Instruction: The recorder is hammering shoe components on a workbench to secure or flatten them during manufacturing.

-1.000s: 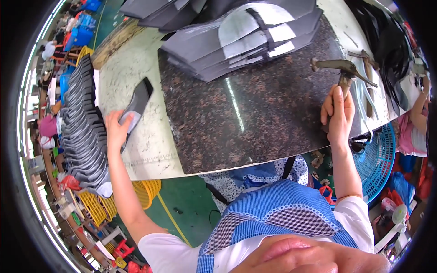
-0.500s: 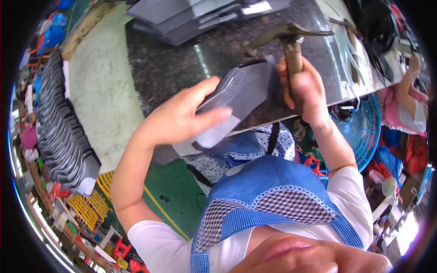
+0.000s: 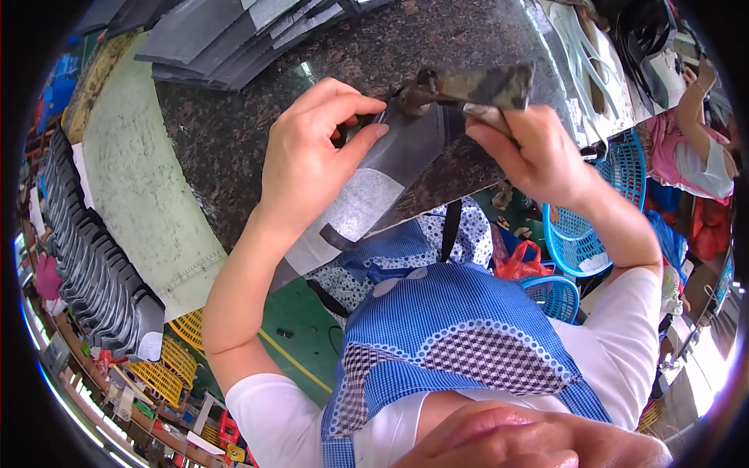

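My right hand [image 3: 538, 152] is wrapped round the handle of a hammer [image 3: 488, 86], its worn metal head tilted sideways. The round striking face rests on or just above the far end of a flat dark grey piece [image 3: 421, 144], like leather or sheet material; whether they touch I cannot tell. The piece lies on a speckled dark stone slab [image 3: 265, 129] near its front edge and has a paler grey patch at the near end. At its left edge my left hand [image 3: 308, 160] pinches with thumb and forefinger, the other fingers curled and partly hidden.
Stacked grey pieces [image 3: 207, 43] lie at the slab's far left. A long row of similar pieces [image 3: 97, 249] stands on the left. Pale strips [image 3: 581, 54] lie far right. Blue baskets [image 3: 585, 234] stand below the right arm, and a co-worker in pink [image 3: 671, 148] is beyond.
My left hand has gone from lying over the piece to pinching its edge. The hammer has come down and turned, its face now at the piece. The view has shifted.
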The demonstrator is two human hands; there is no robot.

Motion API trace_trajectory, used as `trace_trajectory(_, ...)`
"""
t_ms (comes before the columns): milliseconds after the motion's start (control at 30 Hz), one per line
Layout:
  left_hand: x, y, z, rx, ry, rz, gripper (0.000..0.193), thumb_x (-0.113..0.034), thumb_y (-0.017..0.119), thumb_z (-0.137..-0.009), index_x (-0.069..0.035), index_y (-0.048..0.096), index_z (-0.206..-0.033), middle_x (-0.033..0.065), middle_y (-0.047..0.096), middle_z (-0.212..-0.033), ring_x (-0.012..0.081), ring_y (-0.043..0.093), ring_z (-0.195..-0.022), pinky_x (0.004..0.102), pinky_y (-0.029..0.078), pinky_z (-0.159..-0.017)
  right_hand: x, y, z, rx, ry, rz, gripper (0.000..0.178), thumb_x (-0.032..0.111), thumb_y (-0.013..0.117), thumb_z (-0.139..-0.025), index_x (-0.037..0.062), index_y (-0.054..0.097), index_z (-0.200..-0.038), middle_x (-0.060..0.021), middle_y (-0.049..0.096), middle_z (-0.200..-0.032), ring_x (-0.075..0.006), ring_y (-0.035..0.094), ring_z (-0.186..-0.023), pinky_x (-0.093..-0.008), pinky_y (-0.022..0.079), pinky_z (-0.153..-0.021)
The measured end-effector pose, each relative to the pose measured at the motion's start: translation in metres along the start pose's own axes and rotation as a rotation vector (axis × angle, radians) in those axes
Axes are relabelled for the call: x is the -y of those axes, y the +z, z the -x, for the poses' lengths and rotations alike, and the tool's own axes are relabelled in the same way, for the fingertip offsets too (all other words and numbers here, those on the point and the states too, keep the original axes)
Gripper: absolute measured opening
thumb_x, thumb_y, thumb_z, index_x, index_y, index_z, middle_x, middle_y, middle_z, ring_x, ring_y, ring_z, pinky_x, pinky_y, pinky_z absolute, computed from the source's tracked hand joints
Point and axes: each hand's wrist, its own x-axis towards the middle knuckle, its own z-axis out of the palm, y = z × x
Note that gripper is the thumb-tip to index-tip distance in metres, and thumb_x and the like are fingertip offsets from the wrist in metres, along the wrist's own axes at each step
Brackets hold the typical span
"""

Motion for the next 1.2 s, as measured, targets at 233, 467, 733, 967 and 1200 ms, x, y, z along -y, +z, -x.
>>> trace_trajectory(233, -0.011, 0.006, 0.005, -0.079, 0.256, -0.326, 0.018, -0.002, 0.073, -0.079, -0.004, 0.071, -0.097, 0.0059, 0.061, -0.085, 0.0265, 0.062, -0.075, 0.0366, 0.053, -0.066, 0.006, -0.020, -0.037, 0.138, -0.213, 0.122, 0.018, 0.015, 0.065, -0.096, 0.0026, 0.051, -0.095, -0.0187, 0.046, -0.060, -0.0411, 0.051, -0.056, -0.0451, 0.038, -0.051)
trace_trajectory(467, -0.010, -0.026, 0.012, 0.165, -0.167, -0.024, 0.021, -0.002, 0.078, -0.076, -0.004, 0.074, -0.097, 0.0086, 0.064, -0.088, 0.0246, 0.063, -0.076, 0.0347, 0.051, -0.066, -0.001, -0.013, -0.020, 0.234, -0.113, 0.067, 0.020, 0.012, 0.068, -0.092, 0.0032, 0.053, -0.101, -0.0145, 0.054, -0.061, -0.0377, 0.058, -0.056, -0.0434, 0.042, -0.049)
trace_trajectory(733, -0.011, -0.007, 0.029, 0.003, 0.146, -0.241, 0.017, -0.001, 0.077, -0.075, 0.000, 0.071, -0.091, 0.0092, 0.064, -0.091, 0.0272, 0.063, -0.079, 0.0372, 0.052, -0.068, 0.001, -0.006, -0.017, 0.240, -0.137, -0.038, 0.021, 0.008, 0.066, -0.093, 0.0003, 0.058, -0.110, -0.0176, 0.058, -0.067, -0.0388, 0.059, -0.058, -0.0407, 0.045, -0.050)
trace_trajectory(967, 0.000, -0.019, 0.032, 0.007, 0.160, -0.278, 0.017, -0.006, 0.077, -0.076, -0.003, 0.071, -0.090, 0.0073, 0.063, -0.079, 0.0264, 0.062, -0.075, 0.0380, 0.050, -0.068, 0.017, 0.002, -0.021, 0.237, -0.162, 0.017, 0.021, 0.009, 0.067, -0.090, 0.0034, 0.055, -0.106, -0.0134, 0.058, -0.064, -0.0334, 0.062, -0.055, -0.0408, 0.046, -0.048)
trace_trajectory(1200, -0.003, -0.023, 0.049, -0.006, 0.069, -0.244, 0.014, -0.015, 0.077, -0.077, -0.008, 0.071, -0.088, 0.0044, 0.062, -0.079, 0.0235, 0.062, -0.073, 0.0370, 0.050, -0.067, 0.018, 0.008, -0.025, 0.112, 0.159, -0.014, 0.021, 0.004, 0.066, -0.089, 0.0030, 0.059, -0.109, -0.0138, 0.058, -0.065, -0.0285, 0.060, -0.053, -0.0384, 0.048, -0.048)
